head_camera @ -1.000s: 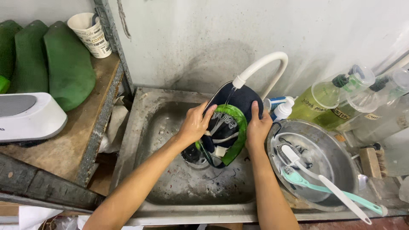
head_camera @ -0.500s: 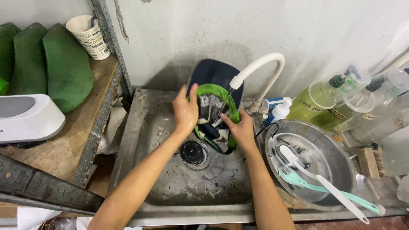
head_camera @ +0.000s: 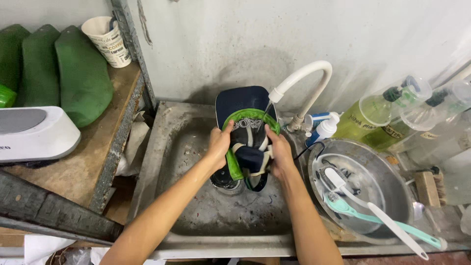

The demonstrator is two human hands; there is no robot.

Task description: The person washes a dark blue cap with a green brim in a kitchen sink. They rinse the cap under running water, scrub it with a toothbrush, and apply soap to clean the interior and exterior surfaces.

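Both hands gripped a dark blue cap (head_camera: 248,130) with green lining over the steel sink (head_camera: 167,147), under the white faucet (head_camera: 299,78). Left hand (head_camera: 219,143) clasped its left edge, right hand (head_camera: 278,152) its right; water possibly ran onto it. A metal bowl (head_camera: 392,181) sat right.

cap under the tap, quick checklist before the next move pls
1. Both hands on cap: ok, left hand and right hand grip its sides.
2. Water reaching cap: ok, the tap runs onto the green rim.
3. Cap over sink: ok.
4. Drain unblocked: cannot tell, partly hidden by the cap.
5. Pan with utensils near right elbow: not ok, close.
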